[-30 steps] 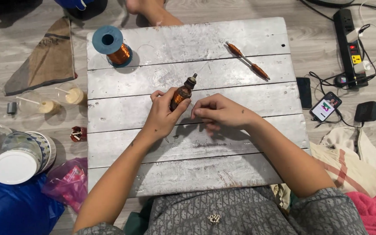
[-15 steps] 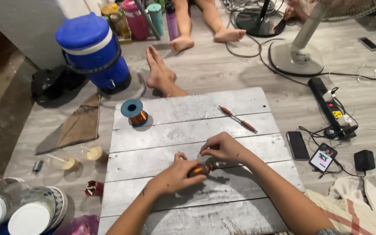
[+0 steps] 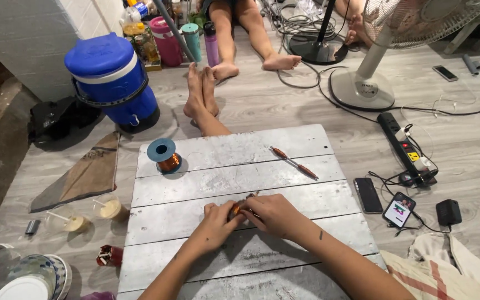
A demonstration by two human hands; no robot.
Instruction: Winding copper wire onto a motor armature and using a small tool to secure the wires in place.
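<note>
Watching head cam: both hands meeting mid-way on grey plank table (image 3: 284, 141). Left hand (image 3: 215, 219) and right hand (image 3: 276, 214) pinching small copper-wound coil piece (image 3: 234, 209) between them, fingers curled tight. Coil sitting right at fingertips, long axis angling up-right, most of it hidden. Blue-capped spool of copper wire (image 3: 164, 155) sitting well apart, up-left.

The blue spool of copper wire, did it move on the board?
No. The blue spool of copper wire sits on the same top plank of the grey wooden board, near its left corner; only the camera tilted.

wire spool (image 3: 164, 156) on board (image 3: 306, 139), behind hands (image 3: 248, 218)
</note>
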